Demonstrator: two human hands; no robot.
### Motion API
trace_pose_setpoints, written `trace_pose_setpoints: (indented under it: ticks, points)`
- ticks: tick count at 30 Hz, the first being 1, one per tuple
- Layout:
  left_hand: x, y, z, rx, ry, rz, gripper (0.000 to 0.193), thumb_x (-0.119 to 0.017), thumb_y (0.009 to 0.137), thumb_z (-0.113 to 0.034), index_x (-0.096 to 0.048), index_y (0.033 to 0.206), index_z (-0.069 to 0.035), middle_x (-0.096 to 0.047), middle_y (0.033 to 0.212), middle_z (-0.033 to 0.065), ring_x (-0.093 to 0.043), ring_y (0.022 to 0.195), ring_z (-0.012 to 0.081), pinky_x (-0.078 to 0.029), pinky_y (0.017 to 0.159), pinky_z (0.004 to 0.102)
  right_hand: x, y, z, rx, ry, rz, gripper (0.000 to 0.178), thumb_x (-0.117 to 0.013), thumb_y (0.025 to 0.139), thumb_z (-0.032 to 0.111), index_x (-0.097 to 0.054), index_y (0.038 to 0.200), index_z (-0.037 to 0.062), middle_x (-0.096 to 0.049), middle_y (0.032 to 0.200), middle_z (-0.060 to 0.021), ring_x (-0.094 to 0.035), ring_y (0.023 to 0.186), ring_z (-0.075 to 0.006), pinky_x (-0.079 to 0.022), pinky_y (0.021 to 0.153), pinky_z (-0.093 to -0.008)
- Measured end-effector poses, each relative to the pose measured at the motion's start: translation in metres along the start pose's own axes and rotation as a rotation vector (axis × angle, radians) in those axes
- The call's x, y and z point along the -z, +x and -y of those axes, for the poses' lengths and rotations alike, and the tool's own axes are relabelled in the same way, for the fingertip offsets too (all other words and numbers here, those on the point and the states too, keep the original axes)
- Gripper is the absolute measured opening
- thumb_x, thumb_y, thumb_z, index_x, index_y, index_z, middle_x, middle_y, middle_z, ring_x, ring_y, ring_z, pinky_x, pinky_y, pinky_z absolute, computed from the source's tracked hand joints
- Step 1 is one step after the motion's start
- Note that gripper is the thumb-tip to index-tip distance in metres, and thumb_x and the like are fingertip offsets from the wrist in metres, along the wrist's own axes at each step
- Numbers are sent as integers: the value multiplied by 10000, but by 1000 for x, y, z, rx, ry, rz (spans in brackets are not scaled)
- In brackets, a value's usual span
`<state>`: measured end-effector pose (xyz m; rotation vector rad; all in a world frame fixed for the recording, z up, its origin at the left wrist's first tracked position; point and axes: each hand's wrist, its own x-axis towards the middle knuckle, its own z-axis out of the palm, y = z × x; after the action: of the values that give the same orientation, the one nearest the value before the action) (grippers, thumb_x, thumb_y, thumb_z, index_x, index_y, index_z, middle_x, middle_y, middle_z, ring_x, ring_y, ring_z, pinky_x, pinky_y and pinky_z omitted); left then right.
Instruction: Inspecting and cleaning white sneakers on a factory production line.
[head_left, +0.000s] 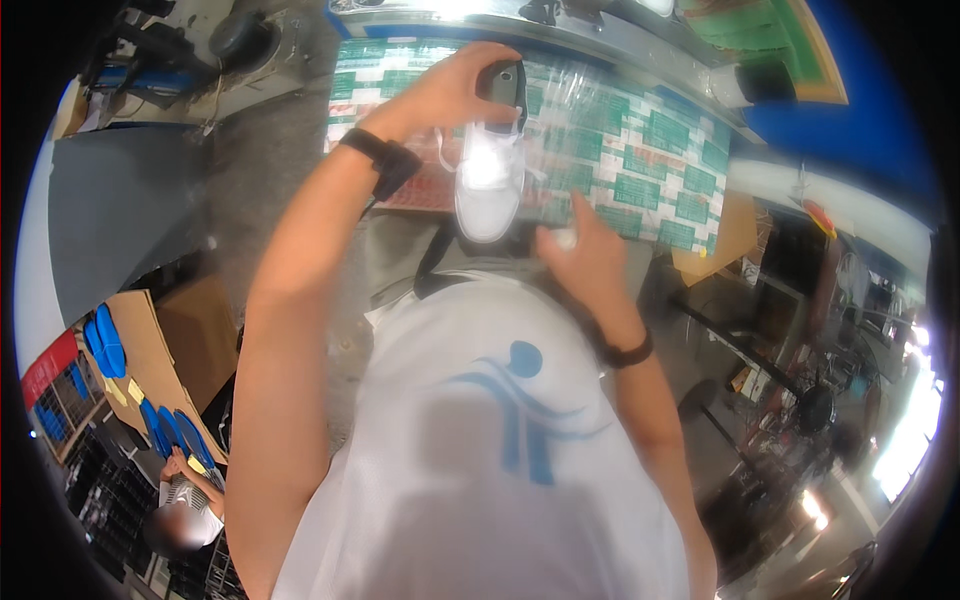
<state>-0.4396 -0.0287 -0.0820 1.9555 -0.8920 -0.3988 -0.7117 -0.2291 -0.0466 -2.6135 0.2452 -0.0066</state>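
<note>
A white lace-up sneaker [490,185] with a dark inside is held over the far work surface, its toe toward me. My left hand [455,95] is closed around its heel and collar, thumb on one side and fingers over the back. Loose white laces hang at the shoe's sides. To the right of the toe, apart from the shoe, is my right hand [595,255], slightly blurred. Its index finger stretches forward, and a small white thing [566,238] shows between thumb and fingers; its kind is unclear.
Under the shoe lies a surface covered in green-and-white printed sheeting [640,150] beneath clear film. A metal machine edge [560,40] runs behind it. At lower left, blue insole-like pieces [165,425] lie on cardboard beside another person [185,510]. Equipment [800,400] crowds the right.
</note>
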Motion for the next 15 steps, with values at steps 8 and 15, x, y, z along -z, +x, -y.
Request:
trace_pose_setpoints:
  ticks: [8, 15]
  points:
    - [-10, 1, 1, -6, -16, -15, 821, -943, 853, -310, -602, 1565, -84, -568, 1600, 178, -576, 1466, 354, -486, 1237, 442, -25, 50, 18, 50, 593, -90, 631, -736, 972, 298, -650, 1495, -44, -783, 1247, -308, -793, 1117, -408, -592, 1018, -429]
    - [-11, -3, 0, -5, 8, -30, 820, -941, 878, -285, -580, 1595, -116, -552, 1624, 169, -547, 1498, 348, -473, 1246, 453, -26, 53, 32, -33, 519, 5, 658, -753, 951, 292, -643, 1502, -51, -747, 1335, -331, -747, 1245, -431, -558, 1088, -441]
